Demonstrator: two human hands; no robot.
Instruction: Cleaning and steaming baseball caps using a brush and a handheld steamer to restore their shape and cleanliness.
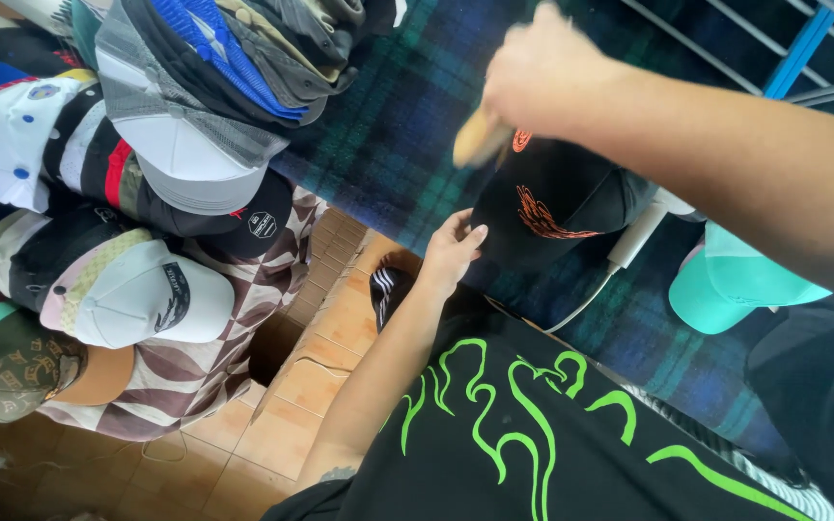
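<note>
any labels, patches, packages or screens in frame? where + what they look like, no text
No packages, signs or screens; only marks on caps.
Black cap, on the plaid cloth under the right hand, left hand at its edge: orange streaky emblem on the front.
White cap, left stack: black slanted patch on its front.
Black brim, mid stack: small hexagonal white-outlined label.
White cap at far left: small round pale badge.

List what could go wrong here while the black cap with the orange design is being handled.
The black cap with the orange design sits at the plaid-covered surface's edge, steadied only by the left hand; it might slide off. The right hand swinging its tan tool could scuff the print.
</note>
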